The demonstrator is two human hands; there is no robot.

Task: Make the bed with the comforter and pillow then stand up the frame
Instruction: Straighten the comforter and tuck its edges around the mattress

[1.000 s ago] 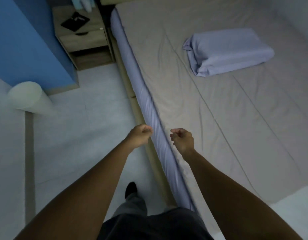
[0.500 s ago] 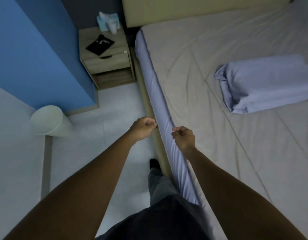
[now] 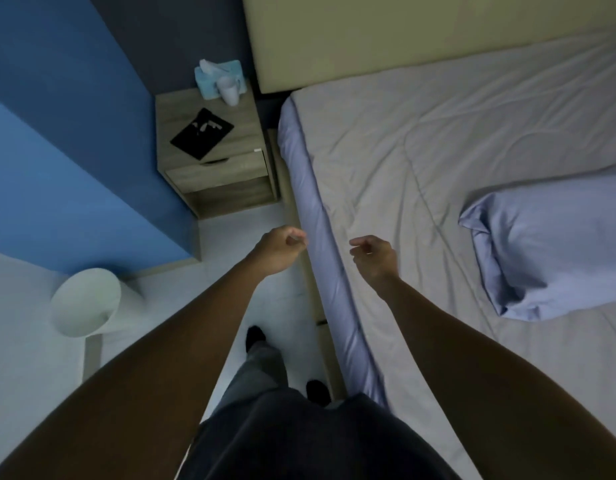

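Observation:
A grey comforter (image 3: 421,140) lies spread over the bed, with the blue sheeted mattress side (image 3: 311,202) showing along its left edge. A blue pillow (image 3: 549,251) lies on the comforter at the right, well short of the headboard (image 3: 369,36). The black frame (image 3: 202,133) lies flat on the wooden nightstand (image 3: 230,168). My left hand (image 3: 280,249) hovers over the floor beside the bed, fingers curled into a fist, holding nothing. Above the bed's left edge my right hand (image 3: 374,254) hangs loosely curled and empty.
A tissue box (image 3: 209,76) and a white mug (image 3: 229,90) stand at the back of the nightstand. A white bin (image 3: 86,301) sits on the tiled floor by the blue wall (image 3: 57,150). My legs and feet are in the aisle beside the bed.
I have walked along the bed toward the headboard; the nightstand and frame are nearer, and the pillow has slid to the right of view. Both hands keep the same empty pose.

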